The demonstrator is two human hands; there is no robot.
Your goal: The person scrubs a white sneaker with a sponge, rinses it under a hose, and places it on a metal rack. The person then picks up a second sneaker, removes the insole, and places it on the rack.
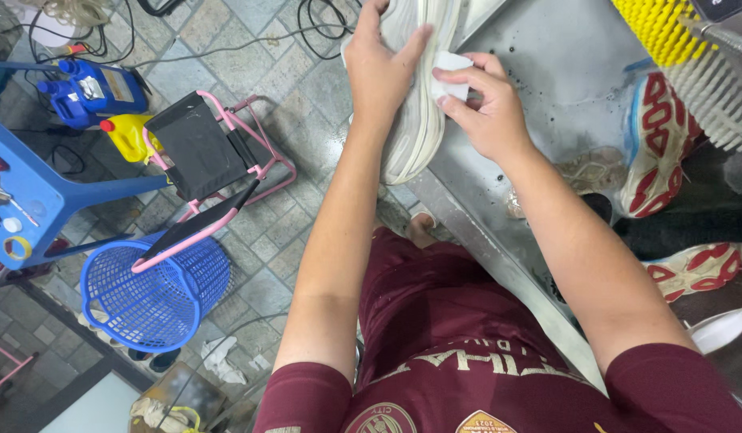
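While left hand [379,68] grips pale, worn sneaker [415,120] sole-up, right hand [487,108] pinches white sponge [452,74] against its edge.

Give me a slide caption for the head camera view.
Left hand steadies a white sneaker while right hand presses a white sponge against its sole.

Wet grey metal bench [547,72] on right, carrying red-and-white soled sneakers [655,144], another pair [695,269] nearer. Tiled floor [258,72] on left holds blue mesh basket [150,293], pink folding chair [206,152], yellow jug [126,136], cables.
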